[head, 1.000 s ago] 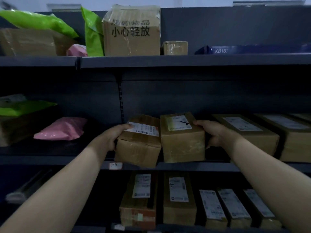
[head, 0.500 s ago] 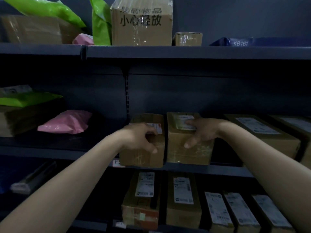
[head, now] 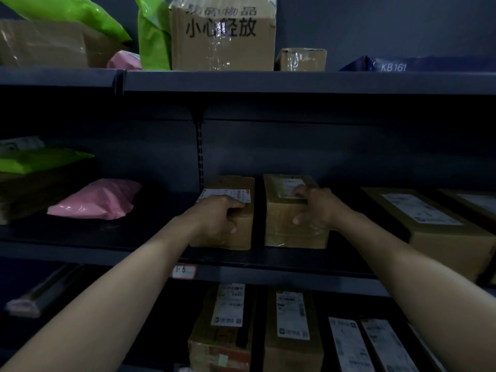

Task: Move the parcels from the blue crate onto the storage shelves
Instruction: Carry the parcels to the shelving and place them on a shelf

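Left hand (head: 216,217) gripping left cardboard parcel (head: 243,234), right hand (head: 315,208) gripping right cardboard parcel (head: 281,229) at its 3 o'clock; probably squaring both side-by-side on middle shelf (head: 107,252) to save space.

Up top we see a large carton (head: 222,38) printed with black characters, with an upright green mailer (head: 153,38) touching its left side and a small taped box (head: 300,59) just beside its right. Farther right lies a dark blue bag (head: 402,66) marked KB161. At far left a second green bag (head: 67,14) drapes over a brown wrapped box (head: 43,44), with a pink pouch (head: 123,60) near it. At mid height on the left, we find a pink mailer (head: 96,200) near a flat green packet (head: 40,162). A long labelled box (head: 434,226) sits at right. A small tag (head: 183,271) reads 1-6. Low down, two labelled cartons (head: 222,331) stand side by side, with flatter labelled packets (head: 349,347) to their right.
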Demonstrator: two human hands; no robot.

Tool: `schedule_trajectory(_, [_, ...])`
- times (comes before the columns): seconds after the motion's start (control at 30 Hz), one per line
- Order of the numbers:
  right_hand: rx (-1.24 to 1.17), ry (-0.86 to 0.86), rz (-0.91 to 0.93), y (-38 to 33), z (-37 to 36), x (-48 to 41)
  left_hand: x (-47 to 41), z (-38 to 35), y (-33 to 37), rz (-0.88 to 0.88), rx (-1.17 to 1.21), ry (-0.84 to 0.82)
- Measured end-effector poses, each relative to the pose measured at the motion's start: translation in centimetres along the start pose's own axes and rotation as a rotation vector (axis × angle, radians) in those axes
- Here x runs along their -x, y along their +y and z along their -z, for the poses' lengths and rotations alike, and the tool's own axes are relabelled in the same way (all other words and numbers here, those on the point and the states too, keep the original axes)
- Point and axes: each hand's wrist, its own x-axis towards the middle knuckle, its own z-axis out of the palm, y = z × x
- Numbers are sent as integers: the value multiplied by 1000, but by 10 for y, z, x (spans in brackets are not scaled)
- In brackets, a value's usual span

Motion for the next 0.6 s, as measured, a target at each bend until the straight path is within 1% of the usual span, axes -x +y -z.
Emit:
schedule_trajectory(0.13, [43,35,-25,-1,-5,-9,-14,-3,-8,26,2,18])
schedule_trajectory(0.33, [106,143,-8,2,-19,-21,-27,-3,-18,59,0,25])
schedule_trajectory(0.6, [154,185,7,2,-28,-31,-26,-1,-15,71,-33,-7])
